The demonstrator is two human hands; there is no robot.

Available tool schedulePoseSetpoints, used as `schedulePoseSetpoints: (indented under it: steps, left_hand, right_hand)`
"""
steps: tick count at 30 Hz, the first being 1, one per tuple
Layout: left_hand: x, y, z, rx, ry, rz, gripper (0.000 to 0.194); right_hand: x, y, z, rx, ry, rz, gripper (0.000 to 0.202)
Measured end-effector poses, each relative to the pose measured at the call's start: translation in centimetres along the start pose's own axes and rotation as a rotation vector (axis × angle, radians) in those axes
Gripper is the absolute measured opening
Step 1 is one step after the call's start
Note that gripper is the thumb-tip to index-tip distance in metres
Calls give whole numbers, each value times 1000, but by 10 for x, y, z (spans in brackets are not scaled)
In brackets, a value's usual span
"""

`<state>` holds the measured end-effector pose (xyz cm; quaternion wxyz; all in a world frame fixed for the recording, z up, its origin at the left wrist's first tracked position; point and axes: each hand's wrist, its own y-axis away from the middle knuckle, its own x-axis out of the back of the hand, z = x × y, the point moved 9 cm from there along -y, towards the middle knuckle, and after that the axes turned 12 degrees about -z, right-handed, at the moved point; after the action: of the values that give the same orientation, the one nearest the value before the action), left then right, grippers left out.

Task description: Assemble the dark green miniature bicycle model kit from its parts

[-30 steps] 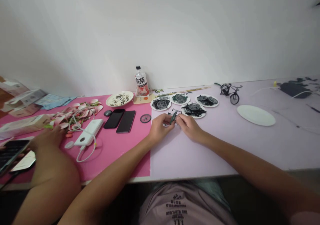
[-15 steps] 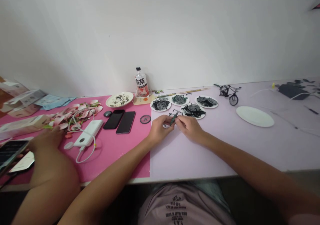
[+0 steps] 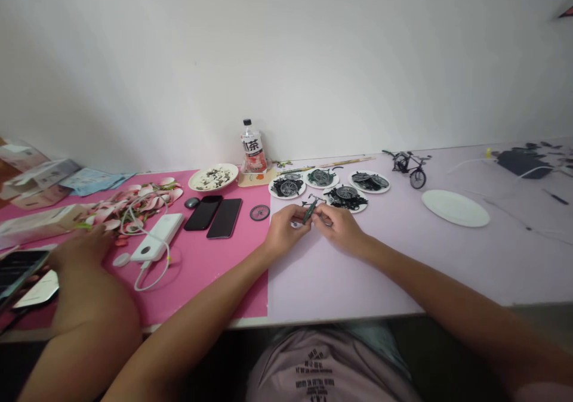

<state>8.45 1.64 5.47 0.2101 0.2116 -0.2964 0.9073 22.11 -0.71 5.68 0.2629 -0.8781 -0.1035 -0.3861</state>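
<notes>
My left hand (image 3: 286, 230) grips a small dark-green toy bicycle frame (image 3: 308, 211) with its handlebar pointing up. At its other side my right hand (image 3: 341, 228) closes thumb and fingers on the frame; any smaller piece between those fingertips is hidden. Just beyond my hands stands a plate of black parts and a grey wheel (image 3: 347, 193). Further plates hold a wheel with black parts (image 3: 289, 187), green parts (image 3: 321, 178) and dark parts (image 3: 370, 181). A loose spoked wheel (image 3: 259, 212) lies left of my left hand. An assembled toy bicycle (image 3: 409, 168) stands at the back right.
A white plate (image 3: 455, 208) lies to the right. On the left are two phones (image 3: 224, 218), a power bank with cable (image 3: 156, 238), pink petals (image 3: 134, 205), a bowl (image 3: 213, 178) and a bottle (image 3: 253, 147). Another person's arm (image 3: 96, 306) rests at far left, near a phone.
My right fingers have shifted slightly on the bicycle frame, and the frame has turned a little. Both hands stay at the same spot over the table.
</notes>
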Motion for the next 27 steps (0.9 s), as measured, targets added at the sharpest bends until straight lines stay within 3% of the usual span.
schedulePoseSetpoints:
  steps: [6,13,20,27]
  left_hand:
    - [0,0,1,-19,-3,6,14]
    - [0,1,1,-14,2,-1,15]
    - [-1,1,1,-3,-19,-16,14]
    - [0,1,0,16,-26,-27,14]
  right_hand:
    - [1,0,-1,-32,-58,-12,31]
    - [1,1,0,-46,-51,16,12]
    - [0,-1,-3,-26,-71,-13,30]
    - [1,0,-1,-37,-66,-5,13]
